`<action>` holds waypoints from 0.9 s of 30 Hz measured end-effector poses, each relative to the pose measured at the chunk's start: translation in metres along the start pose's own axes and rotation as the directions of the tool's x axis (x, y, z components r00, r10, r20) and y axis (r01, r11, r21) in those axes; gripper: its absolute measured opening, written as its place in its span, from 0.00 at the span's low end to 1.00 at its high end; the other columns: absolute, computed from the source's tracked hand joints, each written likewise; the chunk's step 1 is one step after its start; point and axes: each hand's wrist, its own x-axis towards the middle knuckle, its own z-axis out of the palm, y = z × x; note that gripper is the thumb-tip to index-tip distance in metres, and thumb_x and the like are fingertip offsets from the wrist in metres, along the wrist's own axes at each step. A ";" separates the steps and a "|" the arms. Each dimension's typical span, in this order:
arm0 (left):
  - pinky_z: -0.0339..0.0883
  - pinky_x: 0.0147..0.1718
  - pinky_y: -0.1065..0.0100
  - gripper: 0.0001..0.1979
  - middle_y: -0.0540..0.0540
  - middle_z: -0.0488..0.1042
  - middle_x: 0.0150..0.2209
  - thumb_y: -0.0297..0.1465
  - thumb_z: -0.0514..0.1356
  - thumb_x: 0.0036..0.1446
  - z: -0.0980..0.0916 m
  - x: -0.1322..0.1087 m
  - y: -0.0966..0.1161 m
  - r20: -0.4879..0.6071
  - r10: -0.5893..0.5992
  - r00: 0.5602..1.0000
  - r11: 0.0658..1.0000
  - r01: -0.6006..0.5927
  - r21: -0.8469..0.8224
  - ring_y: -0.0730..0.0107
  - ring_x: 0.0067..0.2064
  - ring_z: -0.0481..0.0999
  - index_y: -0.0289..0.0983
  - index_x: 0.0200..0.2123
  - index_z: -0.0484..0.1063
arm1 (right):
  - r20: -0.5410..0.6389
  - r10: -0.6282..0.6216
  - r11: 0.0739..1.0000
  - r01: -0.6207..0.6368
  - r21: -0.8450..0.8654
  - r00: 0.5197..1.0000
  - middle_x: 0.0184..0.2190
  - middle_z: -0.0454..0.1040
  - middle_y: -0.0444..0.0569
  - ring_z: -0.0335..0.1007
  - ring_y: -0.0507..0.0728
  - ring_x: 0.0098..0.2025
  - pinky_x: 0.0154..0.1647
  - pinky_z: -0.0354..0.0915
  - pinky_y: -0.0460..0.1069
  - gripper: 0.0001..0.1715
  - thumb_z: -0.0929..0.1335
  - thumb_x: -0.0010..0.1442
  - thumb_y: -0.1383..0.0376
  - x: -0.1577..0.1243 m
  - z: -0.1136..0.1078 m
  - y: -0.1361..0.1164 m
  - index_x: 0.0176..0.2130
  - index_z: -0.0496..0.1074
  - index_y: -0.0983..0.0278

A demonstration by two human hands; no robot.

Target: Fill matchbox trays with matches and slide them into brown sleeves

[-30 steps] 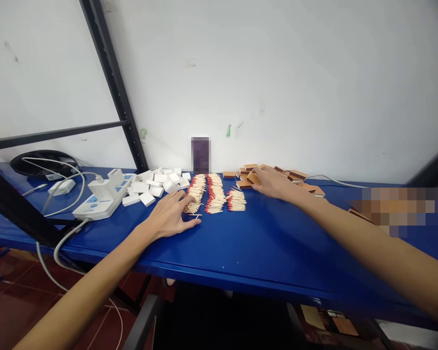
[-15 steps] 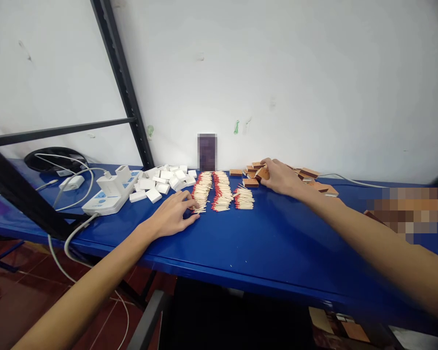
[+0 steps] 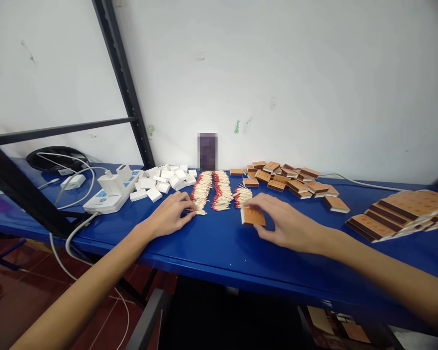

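Observation:
My right hand [image 3: 282,221] grips a brown matchbox [image 3: 253,217] by its edges between thumb and fingers, just above the blue table. The box's white end faces left. Behind it lies a short row of red-tipped matches [image 3: 243,195], partly covered by my fingers. My left hand [image 3: 173,213] rests at the near end of the leftmost row of matches [image 3: 203,187], thumb and fingertips closed together on the matches there; how many they pinch is hidden. Between these lies another long row of matches [image 3: 222,192].
White inner trays [image 3: 162,180] are heaped at the left rear. Brown matchboxes [image 3: 277,180] pile up right of the matches, with a larger stack [image 3: 405,214] at far right. A power strip [image 3: 113,194] with cables lies left beside a black metal frame [image 3: 126,87]. The table's front edge [image 3: 222,277] is near.
My right hand has come from the pile of matchboxes toward me and left, bringing one matchbox with it. My left hand has shifted slightly and stays by the leftmost row.

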 end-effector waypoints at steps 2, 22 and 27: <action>0.65 0.45 0.61 0.12 0.45 0.70 0.39 0.34 0.53 0.65 -0.001 -0.002 0.002 0.020 -0.006 1.000 1.000 0.006 -0.026 0.63 0.43 0.70 0.38 0.41 0.76 | 0.065 -0.005 0.999 0.002 0.047 0.998 0.50 0.71 0.54 0.67 0.62 0.52 0.51 0.66 0.57 0.22 0.65 0.58 0.66 -0.001 0.002 -0.004 0.53 0.64 0.60; 0.57 0.55 0.46 0.23 0.33 0.66 0.59 0.40 0.57 0.60 -0.021 0.001 -0.064 -0.161 -0.265 0.951 0.790 0.310 0.529 0.42 0.60 0.63 0.35 0.56 0.69 | -0.096 -0.094 0.995 0.095 0.004 0.991 0.35 0.72 0.50 0.66 0.57 0.38 0.41 0.59 0.53 0.04 0.65 0.61 0.64 -0.001 -0.007 -0.008 0.35 0.64 0.62; 0.60 0.52 0.46 0.15 0.33 0.70 0.55 0.37 0.57 0.62 -0.011 0.017 -0.066 -0.126 -0.184 0.975 0.833 0.223 0.506 0.43 0.57 0.66 0.34 0.46 0.75 | 0.034 -0.153 0.986 0.155 -0.059 0.988 0.26 0.72 0.43 0.62 0.52 0.27 0.30 0.51 0.49 0.05 0.65 0.60 0.64 0.021 0.008 -0.036 0.31 0.66 0.62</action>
